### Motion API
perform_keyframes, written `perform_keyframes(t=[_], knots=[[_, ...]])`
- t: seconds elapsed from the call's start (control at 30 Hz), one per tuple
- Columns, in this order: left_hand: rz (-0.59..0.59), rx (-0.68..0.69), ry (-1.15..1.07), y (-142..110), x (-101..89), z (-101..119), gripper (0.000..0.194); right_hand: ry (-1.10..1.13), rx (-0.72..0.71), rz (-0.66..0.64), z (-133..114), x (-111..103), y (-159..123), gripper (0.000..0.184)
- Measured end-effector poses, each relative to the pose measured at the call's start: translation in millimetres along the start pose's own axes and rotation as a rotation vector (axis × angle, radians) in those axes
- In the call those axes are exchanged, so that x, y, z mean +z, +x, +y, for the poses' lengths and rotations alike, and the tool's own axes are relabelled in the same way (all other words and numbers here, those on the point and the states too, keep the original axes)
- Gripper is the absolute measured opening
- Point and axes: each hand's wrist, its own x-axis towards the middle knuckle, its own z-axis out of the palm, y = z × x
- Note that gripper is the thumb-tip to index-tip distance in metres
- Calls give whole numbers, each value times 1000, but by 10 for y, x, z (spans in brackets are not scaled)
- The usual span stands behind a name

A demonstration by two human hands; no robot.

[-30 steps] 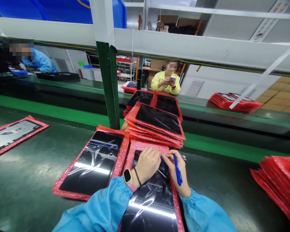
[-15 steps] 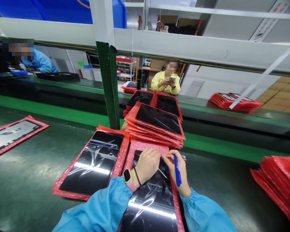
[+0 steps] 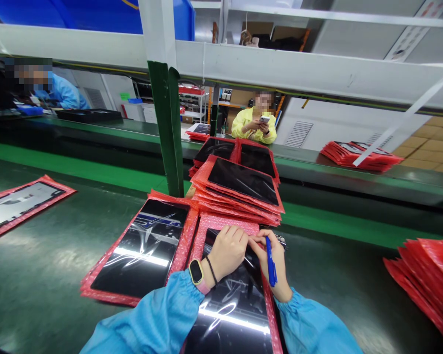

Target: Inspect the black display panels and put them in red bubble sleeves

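Note:
A black glossy screen panel [image 3: 231, 300] lies in front of me on a red bubble-wrap bag [image 3: 216, 222]. Over its upper part is my left hand [image 3: 227, 251], fingers curled closed; what they pinch, if anything, is hidden. My right hand [image 3: 279, 265] holds a blue pen [image 3: 270, 263] against the palm side, slanting downward. Its thumb and forefinger meet the left fingertips near the panel's upper right edge. A small metallic object [image 3: 281, 241] shows partly behind the right hand. Left of this panel, a second black screen panel [image 3: 142, 248] rests on its own red bag.
Stacked panels in red bags [image 3: 241, 182] stand just beyond my hands, by a green post [image 3: 166, 128]. More red bags [image 3: 428, 280] are at right; a grey-backed panel [image 3: 22, 201] is at left. One co-worker in yellow [image 3: 253, 123] holds a phone; another in blue [image 3: 68, 93] sits far left.
Almost nothing differs. My hands stay together at the panel's upper right, with the pen still in the right hand; the whole view has shifted very slightly.

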Motion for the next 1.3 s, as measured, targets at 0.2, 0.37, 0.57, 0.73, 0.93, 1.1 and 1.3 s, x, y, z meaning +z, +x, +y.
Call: perform_keyframes(t=[0.2, 0.37, 0.57, 0.73, 0.93, 1.1, 1.3], knots=[[16, -43, -12, 12, -13, 0, 16, 14, 10, 1, 29, -9, 11, 34], [10, -117, -21, 19, -36, 2, 13, 36, 19, 1, 15, -11, 24, 34], [28, -142, -101, 10, -37, 10, 9, 68, 30, -9, -34, 0, 23, 32], [67, -197, -174, 3, -14, 20, 10, 57, 25, -10, -8, 1, 24, 31], [75, -242, -253, 18, -16, 5, 11, 38, 7, -8, 24, -5, 20, 30], [69, -262, -304, 8, 9, 4, 11, 32, 3, -10, 29, -9, 17, 29], [49, -275, -325, -4, 42, 0, 11, 35, 7, -17, 32, -13, 10, 30]])
